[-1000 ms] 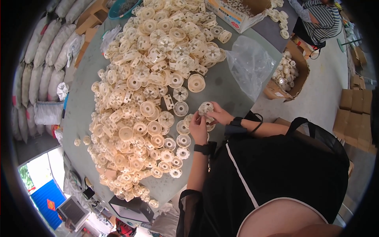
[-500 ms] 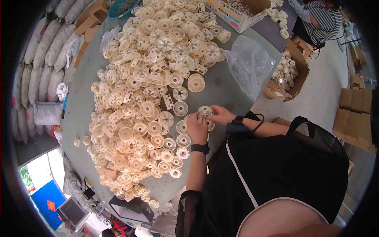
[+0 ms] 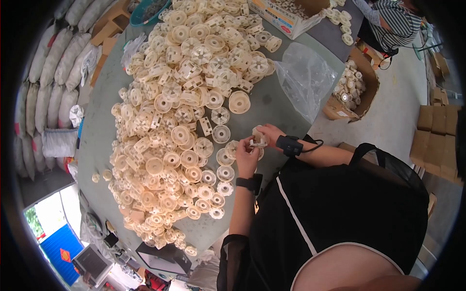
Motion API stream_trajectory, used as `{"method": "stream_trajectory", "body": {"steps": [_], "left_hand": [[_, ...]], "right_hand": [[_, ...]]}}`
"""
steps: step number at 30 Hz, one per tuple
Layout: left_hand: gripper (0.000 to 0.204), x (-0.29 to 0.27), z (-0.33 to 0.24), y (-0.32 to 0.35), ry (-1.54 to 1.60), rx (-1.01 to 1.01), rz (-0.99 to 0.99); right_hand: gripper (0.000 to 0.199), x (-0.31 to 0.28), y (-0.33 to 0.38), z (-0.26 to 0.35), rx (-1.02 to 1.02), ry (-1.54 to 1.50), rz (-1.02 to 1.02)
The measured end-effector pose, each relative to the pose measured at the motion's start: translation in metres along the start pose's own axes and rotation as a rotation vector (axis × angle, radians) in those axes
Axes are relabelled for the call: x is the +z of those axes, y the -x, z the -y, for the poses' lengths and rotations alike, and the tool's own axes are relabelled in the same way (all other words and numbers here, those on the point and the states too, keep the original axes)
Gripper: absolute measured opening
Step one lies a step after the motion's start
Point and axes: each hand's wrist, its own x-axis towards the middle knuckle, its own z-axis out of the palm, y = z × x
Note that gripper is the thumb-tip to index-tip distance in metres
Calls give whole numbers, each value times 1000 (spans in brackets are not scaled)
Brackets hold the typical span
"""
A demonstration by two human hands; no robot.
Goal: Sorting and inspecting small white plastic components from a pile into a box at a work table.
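A big heap of cream plastic wheel-shaped parts [image 3: 179, 111] covers the grey-green table [image 3: 272, 104]. My left hand [image 3: 246, 156] and my right hand [image 3: 268, 134] meet at the table's near edge, both gripping one cream plastic part [image 3: 257, 139] between the fingertips. Each wrist carries a black band. More cream discs lie flat just left of my hands.
A clear plastic bag [image 3: 305, 77] lies on the table beyond my hands. A cardboard box [image 3: 350, 89] with cream parts stands on the floor to the right, another box [image 3: 286, 14] at the table's far end. A person in a striped top [image 3: 391, 22] sits far right. White sacks [image 3: 46, 77] line the left.
My hands have shifted slightly while turning the cream part between them; the heap and the bag have stayed put.
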Motion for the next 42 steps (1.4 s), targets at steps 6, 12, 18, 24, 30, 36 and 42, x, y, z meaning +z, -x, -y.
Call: {"method": "stream_trajectory", "body": {"steps": [6,12,18,24,30,36,42], "left_hand": [[24,13,8,-3,340,-87,23],[28,15,13,-8,764,-229,83],[31,15,16,-9,815,-348,125],[24,26,10,-14,818,-297,-35],[22,28,17,-15,549,-190,-125],[20,32,9,-13,-36,178,-188],[18,17,-1,-17,832,-342,134]], "right_hand": [[51,3,-10,0,-178,115,-154],[48,2,-3,0,-369,350,-162],[47,7,5,5,-435,334,-43],[48,4,-13,5,-452,191,-261],[45,-6,-32,1,-473,95,-375],[35,-10,-31,3,-167,-328,-229],[39,-6,-17,16,3,-31,-44]]}}
